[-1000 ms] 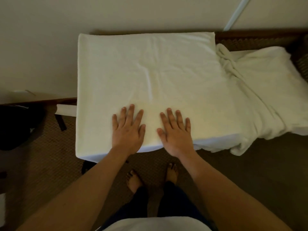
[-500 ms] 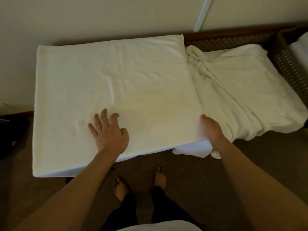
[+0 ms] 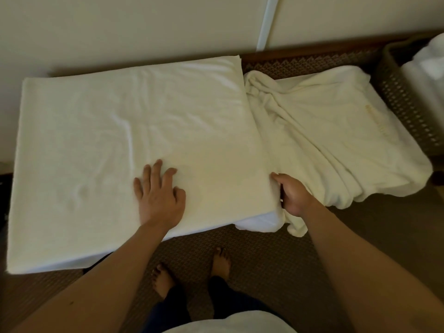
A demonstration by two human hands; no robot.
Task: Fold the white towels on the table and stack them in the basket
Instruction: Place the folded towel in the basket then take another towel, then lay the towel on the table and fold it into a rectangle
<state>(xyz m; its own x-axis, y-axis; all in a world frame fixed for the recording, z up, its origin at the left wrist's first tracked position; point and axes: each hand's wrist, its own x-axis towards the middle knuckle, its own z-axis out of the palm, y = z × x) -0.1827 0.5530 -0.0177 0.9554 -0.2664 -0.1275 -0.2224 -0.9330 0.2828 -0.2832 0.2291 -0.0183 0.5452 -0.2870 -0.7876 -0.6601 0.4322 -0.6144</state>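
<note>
A large white towel (image 3: 115, 140) lies spread flat over the left part of the table, its near edge hanging over the front. My left hand (image 3: 158, 195) rests flat on it near the front edge, fingers spread. My right hand (image 3: 292, 194) grips the towel's right near corner, thumb on top and fingers tucked under the fabric. To the right lies a crumpled pile of white towels (image 3: 336, 131). At the far right stands a dark woven basket (image 3: 403, 97) with folded white towels (image 3: 425, 75) inside.
A pale wall runs close behind the table, with a white vertical strip (image 3: 266, 22) on it. Patterned brown carpet (image 3: 264, 260) covers the floor, where my bare feet stand close to the table's front edge. A dark object sits at the far left edge.
My right hand slid from the towel's middle to its right near corner and took hold of it. The left hand stayed flat. The view shifted right, showing more of the basket.
</note>
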